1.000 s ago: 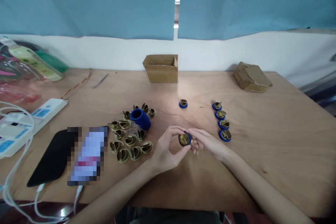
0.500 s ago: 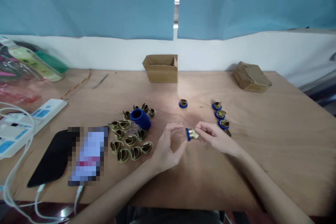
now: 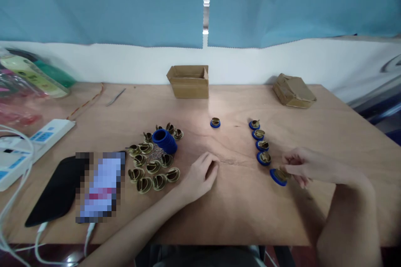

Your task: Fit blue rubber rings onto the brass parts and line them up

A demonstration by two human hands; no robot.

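On the right, my right hand [image 3: 305,167] pinches a brass-coloured round fitting with a blue ring [image 3: 278,176] around its base, tilted at the near end of a row. Beyond it in that row are several like pieces, among them a ringed brass fitting [image 3: 263,158]. My left hand [image 3: 200,177] rests on the table with fingers loosely curled, thumb apart from them, and nothing visible in it. To its left, a leaning stack of blue rings [image 3: 165,141] stands among several bare brass fittings [image 3: 153,167]. One more ringed fitting [image 3: 215,122] lies alone farther back.
An open cardboard box [image 3: 189,87] stands against the wall, and a closed carton [image 3: 294,91] sits at back right. Two phones, one a black phone [image 3: 59,187], lie on the left with charging cables by a white power strip [image 3: 40,144]. Some thin metal pieces lie beneath the ring stack.
My right hand has carried the ringed fitting from in front of my left hand rightward to the row's near end. My left hand has lowered to the table, its fingers curling in.
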